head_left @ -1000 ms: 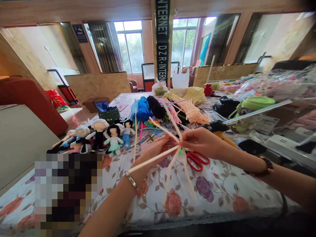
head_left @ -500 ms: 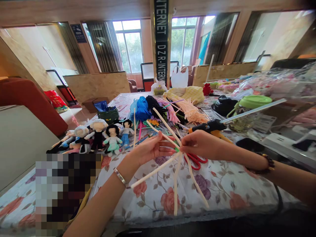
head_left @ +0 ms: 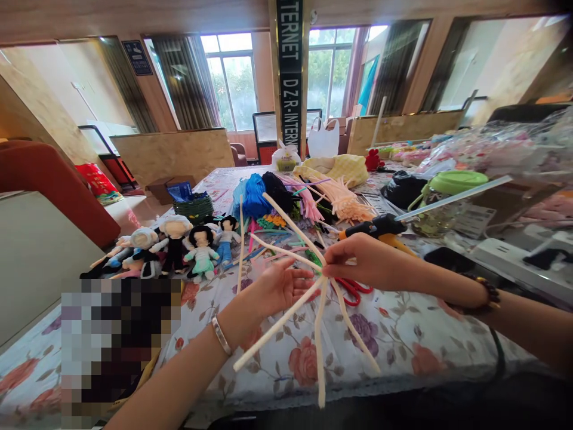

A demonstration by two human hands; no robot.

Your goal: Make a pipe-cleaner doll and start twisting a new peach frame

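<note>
Cream pipe cleaners (head_left: 321,334) fan out like spokes from one joined centre above the flowered tablecloth. My right hand (head_left: 353,257) pinches them at that centre between thumb and fingertips. Palm up, my left hand (head_left: 286,283) lies just left of the centre with its fingers spread and nothing gripped; some strands pass over or near it. A bit of green shows close to the joint. Under and behind my right hand, scissors with red handles (head_left: 353,291) lie on the cloth. One more cream pipe cleaner (head_left: 241,245) stands out separately to the left.
Several small dolls (head_left: 174,242) sit at the left. Bundles of coloured pipe cleaners (head_left: 255,196) lie at the back. A glue gun (head_left: 376,227) with a long clear stick rests at right, near a green-lidded jar (head_left: 447,200). A white device (head_left: 523,263) stands far right.
My left hand has dropped slightly and opened, its thumb coming away from the upper strands. The pipe cleaners have tilted a little, still pinched by my right hand.
</note>
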